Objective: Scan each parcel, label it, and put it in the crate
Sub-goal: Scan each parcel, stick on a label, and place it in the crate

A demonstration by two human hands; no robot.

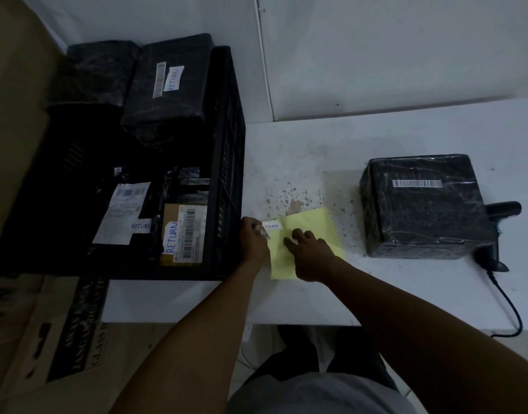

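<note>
While flat on yellow sheet (313, 231) — right hand (309, 255), fingers straight.

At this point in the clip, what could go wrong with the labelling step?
1. The left hand grips a pen beside the white RETURN label; it could smudge the writing.
2. The yellow sheet is held only by the right hand, so it might slide during peeling.
3. The wrapped parcel sits apart from the label, which may curl in transfer.
</note>
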